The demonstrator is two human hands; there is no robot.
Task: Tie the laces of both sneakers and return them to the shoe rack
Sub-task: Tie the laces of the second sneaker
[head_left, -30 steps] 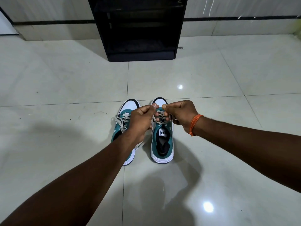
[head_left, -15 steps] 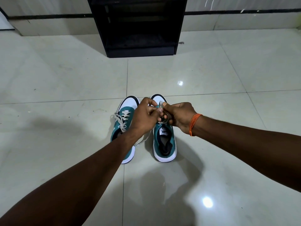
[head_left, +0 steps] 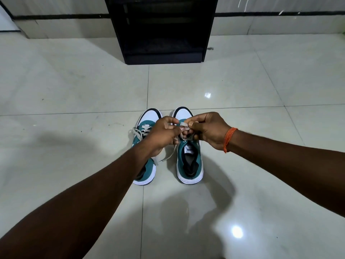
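Observation:
Two teal and white sneakers stand side by side on the floor, toes pointing away from me. The left sneaker (head_left: 147,165) has pale laces crossed over its tongue, partly hidden by my left forearm. Over the right sneaker (head_left: 189,161), my left hand (head_left: 162,135) and my right hand (head_left: 209,129) meet, both pinching its pale laces (head_left: 183,124). A loose lace end (head_left: 168,156) trails down between the two shoes. The black shoe rack (head_left: 162,28) stands straight ahead against the wall.
Glossy pale floor tiles (head_left: 74,90) spread all around the shoes, with bright light spots reflected on them. An orange thread band (head_left: 228,139) circles my right wrist. A grey wall with a dark stripe (head_left: 56,16) runs behind the rack.
Both hands have stayed over the right sneaker, working its laces; the fingers have shifted their pinch and a lace end now hangs between the shoes. The view has dipped slightly.

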